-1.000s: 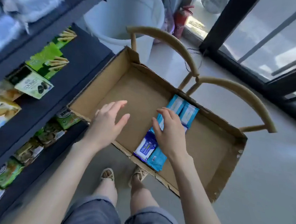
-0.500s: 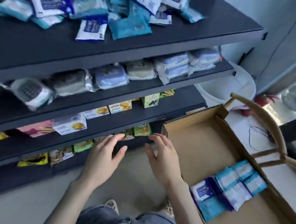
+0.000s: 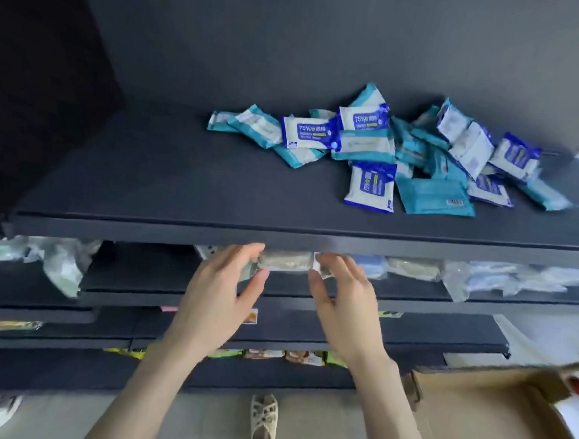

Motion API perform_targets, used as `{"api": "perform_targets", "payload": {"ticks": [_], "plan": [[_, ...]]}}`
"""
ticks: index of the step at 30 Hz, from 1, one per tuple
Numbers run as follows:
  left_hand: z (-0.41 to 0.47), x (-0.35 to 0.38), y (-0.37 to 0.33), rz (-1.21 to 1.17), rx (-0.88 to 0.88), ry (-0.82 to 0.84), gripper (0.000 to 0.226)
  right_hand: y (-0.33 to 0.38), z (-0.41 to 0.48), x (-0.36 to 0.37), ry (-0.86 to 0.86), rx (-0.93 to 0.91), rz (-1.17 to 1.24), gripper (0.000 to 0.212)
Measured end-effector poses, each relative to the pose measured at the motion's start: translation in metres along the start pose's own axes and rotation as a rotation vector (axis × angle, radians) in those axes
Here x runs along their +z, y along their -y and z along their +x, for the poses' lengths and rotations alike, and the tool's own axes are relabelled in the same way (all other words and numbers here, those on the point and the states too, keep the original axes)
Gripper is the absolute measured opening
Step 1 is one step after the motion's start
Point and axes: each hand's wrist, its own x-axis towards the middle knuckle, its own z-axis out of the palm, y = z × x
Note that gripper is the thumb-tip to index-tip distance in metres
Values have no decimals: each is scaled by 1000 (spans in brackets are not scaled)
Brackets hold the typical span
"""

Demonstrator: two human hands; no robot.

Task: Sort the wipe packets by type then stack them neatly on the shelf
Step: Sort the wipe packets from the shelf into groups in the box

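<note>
Wipe packets (image 3: 367, 146) litter the shelf (image 3: 181, 181); left hand (image 3: 219, 296), right hand (image 3: 345, 309) spread, empty.

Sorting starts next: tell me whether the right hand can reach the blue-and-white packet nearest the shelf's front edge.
Probably yes: the right hand is open and empty, the blue-and-white packet lies frontmost, nothing between them.

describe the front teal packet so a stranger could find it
On the top dark shelf lies a pile of wipe packets. At its front edge, right of a white-and-blue packet, the teal packet lies flat, alone showing a barcode sticker.
</note>
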Motion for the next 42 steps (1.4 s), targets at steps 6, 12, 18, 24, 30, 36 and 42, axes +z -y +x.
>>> {"api": "perform_targets", "payload": {"ticks": [6,12,18,24,30,36,42], "plan": [[89,-7,32,41,45,-87,33,10,102,20,-13,-37,13,28],[176,1,71,95,-12,-91,36,6,202,44,20,-68,-38,29],[256,10,93,95,-84,10,45,-8,278,61,97,-59,-171,40],[318,15,118,290,41,355,54,-18,315,58,304,46,-358,67],[345,-1,134,457,90,436,97,-20,333,56,259,108,-416,71],[350,-10,154,405,25,358,82,-18,340,66,158,130,-323,65],[354,-16,155,414,-54,394,92,-7,351,75,310,155,-396,57]]}}
